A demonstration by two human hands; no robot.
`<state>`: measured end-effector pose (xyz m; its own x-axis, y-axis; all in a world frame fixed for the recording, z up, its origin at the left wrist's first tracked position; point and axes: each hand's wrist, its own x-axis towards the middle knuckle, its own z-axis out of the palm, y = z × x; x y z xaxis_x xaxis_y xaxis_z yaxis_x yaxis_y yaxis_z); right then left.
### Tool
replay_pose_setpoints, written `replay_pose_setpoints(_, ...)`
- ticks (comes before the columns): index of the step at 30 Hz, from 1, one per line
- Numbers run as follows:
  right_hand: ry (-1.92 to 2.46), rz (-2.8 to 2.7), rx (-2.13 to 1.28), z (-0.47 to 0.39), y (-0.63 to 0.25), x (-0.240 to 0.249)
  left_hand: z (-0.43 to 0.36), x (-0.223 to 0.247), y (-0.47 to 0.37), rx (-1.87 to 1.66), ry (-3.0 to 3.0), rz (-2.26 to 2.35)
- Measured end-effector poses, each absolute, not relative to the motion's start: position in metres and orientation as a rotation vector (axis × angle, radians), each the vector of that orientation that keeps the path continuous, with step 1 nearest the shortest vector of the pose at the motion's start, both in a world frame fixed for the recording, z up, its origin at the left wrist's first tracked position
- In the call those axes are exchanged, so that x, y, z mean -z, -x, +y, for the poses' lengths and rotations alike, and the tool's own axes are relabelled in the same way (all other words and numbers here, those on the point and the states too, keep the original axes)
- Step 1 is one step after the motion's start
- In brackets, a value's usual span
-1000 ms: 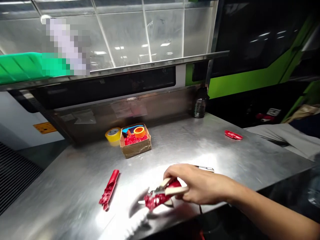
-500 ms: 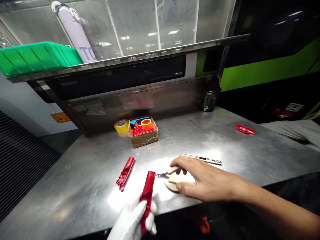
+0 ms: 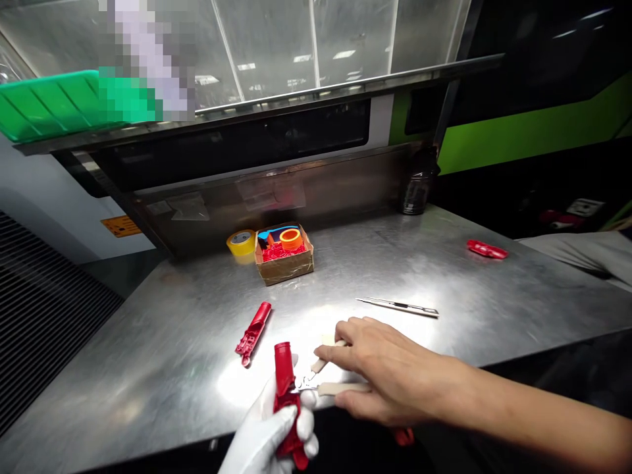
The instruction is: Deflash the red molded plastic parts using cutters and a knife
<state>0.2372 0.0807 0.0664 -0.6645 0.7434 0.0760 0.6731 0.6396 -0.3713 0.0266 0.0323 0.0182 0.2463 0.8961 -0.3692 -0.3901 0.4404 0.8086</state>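
Note:
My left hand (image 3: 276,424), in a white glove, is wrapped round a red plastic part (image 3: 284,368) near the table's front edge. The part stands nearly upright, its tube end at the top. Bare, my right hand (image 3: 375,362) holds pliers (image 3: 340,389) with cream handles spread apart. The jaws touch the right side of the red part, just below its tube. A second red part (image 3: 254,334) lies on the metal table to the left. Behind my right hand lies a slim craft knife (image 3: 399,307).
On the metal table (image 3: 197,316), a cardboard box (image 3: 285,268) of small red pieces stands beside yellow tape (image 3: 241,243). A dark bottle (image 3: 416,184) is at the back right, near another red piece (image 3: 486,249). Above runs a shelf with a green bin (image 3: 49,105).
The plier jaws have moved down from the top rim of the red part to its middle, and the handles are spread wider. The held part now tilts the other way.

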Motion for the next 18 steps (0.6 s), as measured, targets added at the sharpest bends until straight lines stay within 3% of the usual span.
replay_pose_setpoints(10,1.001,-2.744,-0.131,0.065,-0.222,-0.078,0.034,-0.024,-0.033,-1.209,-0.616,1.056)
replay_pose_setpoints(18,0.893,-2.812,0.243,0.058,-0.202,-0.074,0.037,-0.012,-0.026,-1.153,-0.486,0.96)
